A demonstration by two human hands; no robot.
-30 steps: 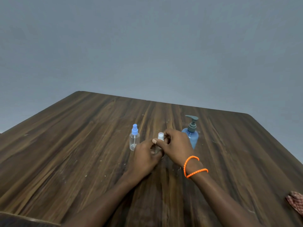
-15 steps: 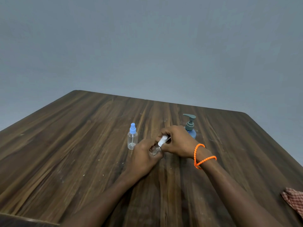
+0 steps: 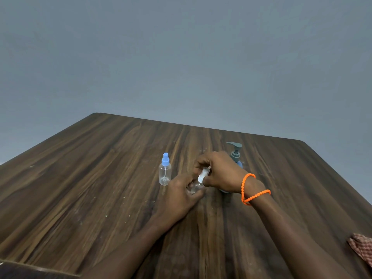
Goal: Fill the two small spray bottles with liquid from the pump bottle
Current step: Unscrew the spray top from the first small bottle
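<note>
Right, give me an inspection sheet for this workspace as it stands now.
Surface: dark wooden table, pale specks scattered on it.
Job's things: blue-capped spray bottle upright, looks empty; white-capped spray bottle tilted, held in both hands; pump bottle upright behind the right hand.
Clutter: checked cloth at the right edge.
Hands: left hand grips the tilted bottle's body; right hand pinches its white cap. Orange bracelet on right wrist.
Cables: nothing seen.
Surroundings: plain grey wall.
</note>
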